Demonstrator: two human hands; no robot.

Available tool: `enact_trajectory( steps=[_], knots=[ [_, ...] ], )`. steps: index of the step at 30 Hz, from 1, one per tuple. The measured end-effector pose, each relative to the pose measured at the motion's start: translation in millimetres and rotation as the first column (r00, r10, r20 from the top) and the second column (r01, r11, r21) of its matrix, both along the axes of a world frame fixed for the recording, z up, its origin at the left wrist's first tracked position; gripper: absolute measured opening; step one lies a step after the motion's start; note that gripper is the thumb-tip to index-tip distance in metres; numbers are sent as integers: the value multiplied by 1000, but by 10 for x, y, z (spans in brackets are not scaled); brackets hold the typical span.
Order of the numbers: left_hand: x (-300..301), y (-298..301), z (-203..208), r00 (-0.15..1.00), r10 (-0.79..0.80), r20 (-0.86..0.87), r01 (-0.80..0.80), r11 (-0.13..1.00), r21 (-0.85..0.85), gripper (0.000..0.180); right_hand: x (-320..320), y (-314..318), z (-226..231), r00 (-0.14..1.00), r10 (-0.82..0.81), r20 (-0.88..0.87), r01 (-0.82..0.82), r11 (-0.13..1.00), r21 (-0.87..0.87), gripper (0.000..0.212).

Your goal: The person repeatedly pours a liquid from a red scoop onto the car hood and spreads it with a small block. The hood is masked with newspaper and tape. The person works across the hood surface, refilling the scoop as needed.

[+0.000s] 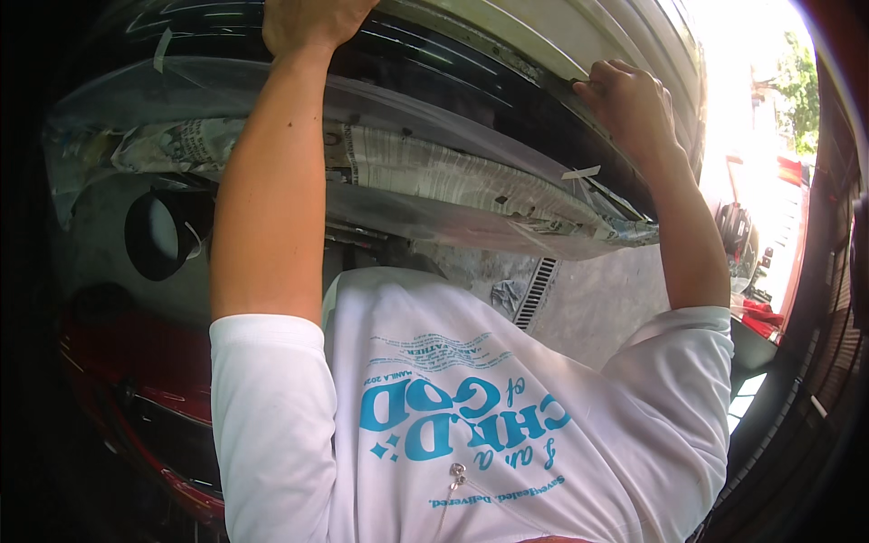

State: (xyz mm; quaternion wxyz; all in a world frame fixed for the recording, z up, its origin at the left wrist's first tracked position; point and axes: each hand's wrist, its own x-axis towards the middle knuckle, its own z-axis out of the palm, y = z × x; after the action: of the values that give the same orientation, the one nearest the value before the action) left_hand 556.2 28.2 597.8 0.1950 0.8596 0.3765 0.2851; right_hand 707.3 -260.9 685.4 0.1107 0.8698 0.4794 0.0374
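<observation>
Before me is a glossy black vehicle panel (pixel 434 56), with a pale ribbed surface (pixel 534 36) beyond its far edge. My left hand (pixel 317 23) reaches over the panel at the top of the view; its fingers are out of sight. My right hand (pixel 629 104) is closed at the panel's far edge on the right, fingers curled. What it grips, if anything, is hidden. Below the panel hang clear plastic sheeting (pixel 389 100) and newspaper (pixel 434 167). Short strips of pale tape (pixel 580 173) stick to the sheeting's edge.
A black bucket-like container (pixel 149 237) stands at the left. Red glossy vehicle bodywork (pixel 172 389) lies at the lower left. A drain grate (pixel 537 291) and a crumpled cloth or plastic piece (pixel 509 294) are on the concrete floor. Red items (pixel 760 317) sit at the right.
</observation>
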Motion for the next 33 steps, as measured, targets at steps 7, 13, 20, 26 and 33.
enact_trajectory(
  steps=[7, 13, 20, 26, 33],
  knots=[
    [46, 113, -192, 1000, -27, 15, 25, 995, 96, 67, 651, 374, 102, 921, -210, -327, 147, 967, -207, 28],
    [59, 69, -38, 998, -30, -64, 30, 1000, -3, 67, 529, 174, 159, 920, -175, -352, 159, 984, -75, 26],
    [136, 130, -200, 1000, -24, 0, 24, 999, 41, 66, 163, 171, -26, 999, 26, 27, -25, 999, -42, 30],
    [142, 83, -138, 998, -57, -24, 57, 998, 4, 67, 645, 215, 137, 883, -296, -365, 235, 951, -203, 36],
    [85, 87, -133, 999, -12, -38, 13, 1000, 17, 68, 104, 44, 60, 996, -64, -55, 61, 997, -48, 29]
  ],
)
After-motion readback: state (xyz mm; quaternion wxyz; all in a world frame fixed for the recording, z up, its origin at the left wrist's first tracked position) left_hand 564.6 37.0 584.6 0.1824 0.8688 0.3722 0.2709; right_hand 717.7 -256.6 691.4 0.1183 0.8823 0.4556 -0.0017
